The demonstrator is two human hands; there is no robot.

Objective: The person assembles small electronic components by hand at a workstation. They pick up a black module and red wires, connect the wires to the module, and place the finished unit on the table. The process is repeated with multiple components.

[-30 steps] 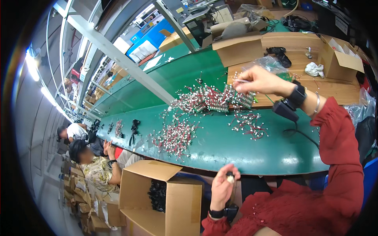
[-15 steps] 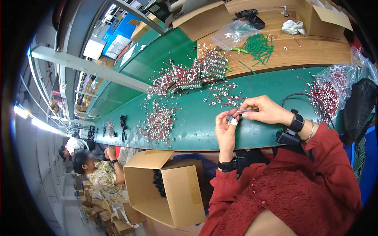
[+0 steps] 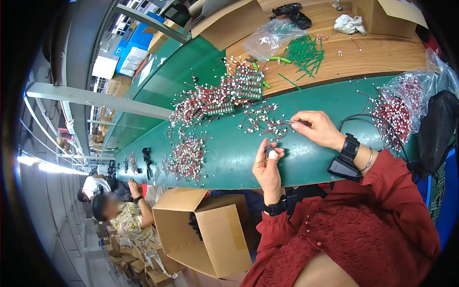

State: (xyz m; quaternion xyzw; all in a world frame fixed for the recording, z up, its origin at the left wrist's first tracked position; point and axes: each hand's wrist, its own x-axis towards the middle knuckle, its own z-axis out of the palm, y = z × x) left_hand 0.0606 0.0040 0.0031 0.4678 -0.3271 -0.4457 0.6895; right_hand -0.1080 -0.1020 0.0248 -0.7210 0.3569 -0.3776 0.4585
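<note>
Over the green bench top, my left hand (image 3: 267, 167) pinches a small dark part (image 3: 268, 149) between thumb and fingers; its exact kind is too small to make out. White wrapping covers the tip of that thumb. Up and to the right, my right hand (image 3: 319, 129) grips slim metal tweezers (image 3: 297, 123), whose tips point left at a loose cluster of red wire leads (image 3: 267, 122) with white connectors. Whether the tips touch a lead, I cannot tell. Green circuit boards (image 3: 246, 82) with red leads are heaped beyond, and a larger pile of leads (image 3: 187, 155) lies to the left.
At right are a bag of red leads (image 3: 406, 91) and a black mesh bag (image 3: 434, 129). Green strips (image 3: 306, 55) lie on the wooden surface behind. An open cardboard box (image 3: 222, 237) stands below the bench edge. Another person (image 3: 126, 213) sits at the left.
My right hand with the tweezers has moved away from the left hand, up toward the loose leads. My left hand has dropped slightly, still pinching the dark part. The view has shifted a little.
</note>
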